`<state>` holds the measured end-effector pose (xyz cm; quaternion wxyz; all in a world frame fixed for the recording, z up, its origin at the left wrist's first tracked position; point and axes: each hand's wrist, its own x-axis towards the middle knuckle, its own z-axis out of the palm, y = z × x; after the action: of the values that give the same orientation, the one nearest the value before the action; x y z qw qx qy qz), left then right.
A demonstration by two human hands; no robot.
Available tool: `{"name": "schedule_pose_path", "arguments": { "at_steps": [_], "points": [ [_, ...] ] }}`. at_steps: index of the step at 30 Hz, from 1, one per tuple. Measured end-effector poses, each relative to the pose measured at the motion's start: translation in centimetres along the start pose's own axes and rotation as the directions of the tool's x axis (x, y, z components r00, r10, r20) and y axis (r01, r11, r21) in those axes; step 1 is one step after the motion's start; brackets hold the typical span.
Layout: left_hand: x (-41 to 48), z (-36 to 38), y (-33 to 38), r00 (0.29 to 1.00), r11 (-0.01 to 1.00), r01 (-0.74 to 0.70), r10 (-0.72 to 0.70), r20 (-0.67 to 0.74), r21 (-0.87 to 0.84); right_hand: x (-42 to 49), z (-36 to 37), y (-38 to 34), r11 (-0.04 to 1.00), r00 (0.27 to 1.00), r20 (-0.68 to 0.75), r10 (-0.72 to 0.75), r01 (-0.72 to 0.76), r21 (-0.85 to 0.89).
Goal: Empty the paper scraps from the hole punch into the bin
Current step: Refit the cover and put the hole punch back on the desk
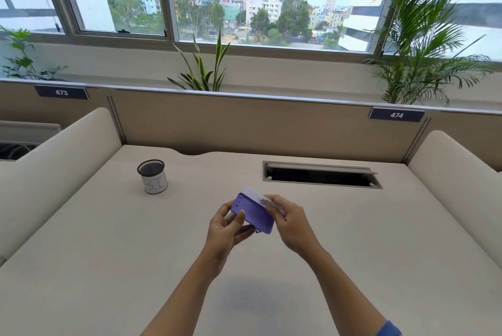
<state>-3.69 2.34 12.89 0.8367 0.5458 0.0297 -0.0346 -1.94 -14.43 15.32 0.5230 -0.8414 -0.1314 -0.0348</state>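
Observation:
A purple hole punch (pixel 254 213) is held above the middle of the beige desk (pixel 353 240), turned so its flat underside faces me. My left hand (pixel 228 224) grips its near left end. My right hand (pixel 288 218) holds its right side, fingers on a pale, blurred part at the top right edge. The bin (pixel 153 176), a small black mesh cup with a white label, stands upright on the desk to the far left of the hands. No paper scraps are visible.
A rectangular cable slot (pixel 320 174) with an open flap is set into the desk at the back right. Padded side dividers (pixel 54 167) flank the desk on both sides. A partition with plants (pixel 201 72) behind it runs along the back.

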Motion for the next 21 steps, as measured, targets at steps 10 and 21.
{"name": "schedule_pose_path", "arguments": {
  "at_steps": [10,21],
  "points": [
    [0.4,-0.5,0.6,0.999,0.999,0.018,-0.019,0.027,0.033,-0.9,1.4,-0.2,0.996,0.998,-0.025,-0.05,0.048,-0.079],
    [0.8,-0.8,1.0,0.997,0.999,0.03,-0.031,0.065,0.025,-1.6,2.4,0.0,0.966,0.984,-0.057,-0.169,0.154,-0.206]
  ]
}}
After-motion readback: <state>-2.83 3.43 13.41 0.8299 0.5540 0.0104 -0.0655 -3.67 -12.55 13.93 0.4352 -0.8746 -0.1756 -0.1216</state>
